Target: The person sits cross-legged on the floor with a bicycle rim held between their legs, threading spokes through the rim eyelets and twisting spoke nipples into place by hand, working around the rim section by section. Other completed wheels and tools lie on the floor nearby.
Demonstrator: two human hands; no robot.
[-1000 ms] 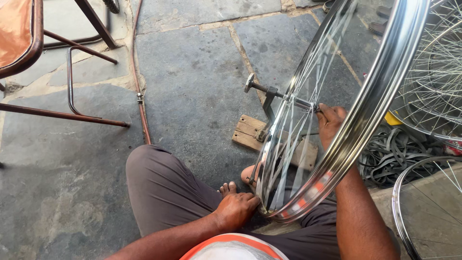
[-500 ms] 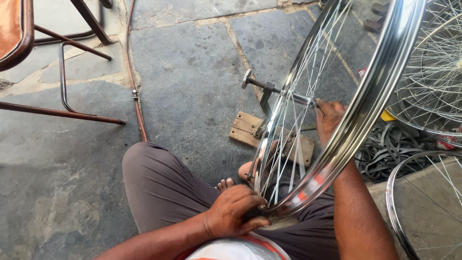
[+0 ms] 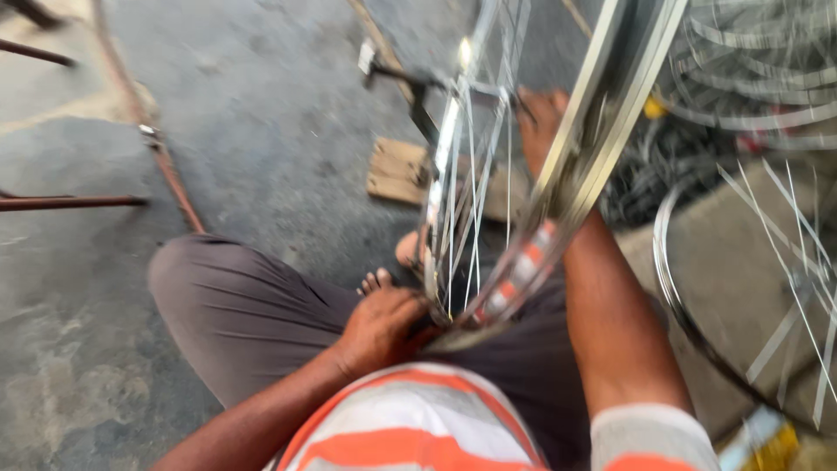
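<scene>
The left hand (image 3: 384, 327) is clamped on the bottom of the wheel (image 3: 558, 174) rim at the lap. The right hand (image 3: 542, 118) reaches through the spokes near the hub; its grip is blurred. The wheel stands upright over a wood block (image 3: 397, 170) on the floor (image 3: 261, 105).

Daylight, soft and even; shadows showing faint. Motion blur smearing the whole frame, strongest on the wheel rim (image 3: 575, 174) and spokes. Small glare spot glinting on the rim's upper edge.
</scene>
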